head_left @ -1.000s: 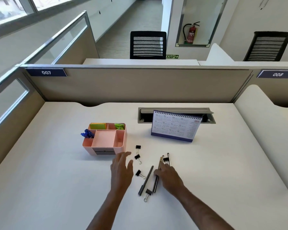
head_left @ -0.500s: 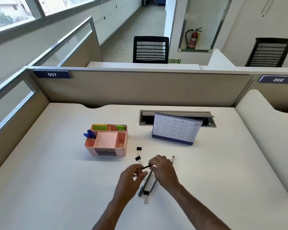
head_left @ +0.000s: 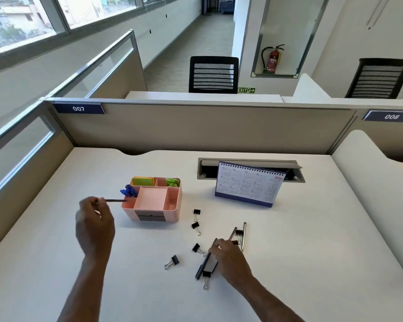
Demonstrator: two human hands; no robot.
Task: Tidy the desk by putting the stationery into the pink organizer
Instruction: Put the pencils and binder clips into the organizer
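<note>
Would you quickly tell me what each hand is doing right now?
Left hand: closed on a dark pen, its tip at the pink organizer.
Right hand: fingers down on the loose pens; grip cannot be told.

The pink organizer [head_left: 153,201] stood upright on the desk, blue pens [head_left: 129,191] and green notes [head_left: 142,181] in its compartments. A dark pen [head_left: 114,200] was held level at its left edge. More pens [head_left: 205,263] and black clips [head_left: 196,226] lay scattered to its right.
</note>
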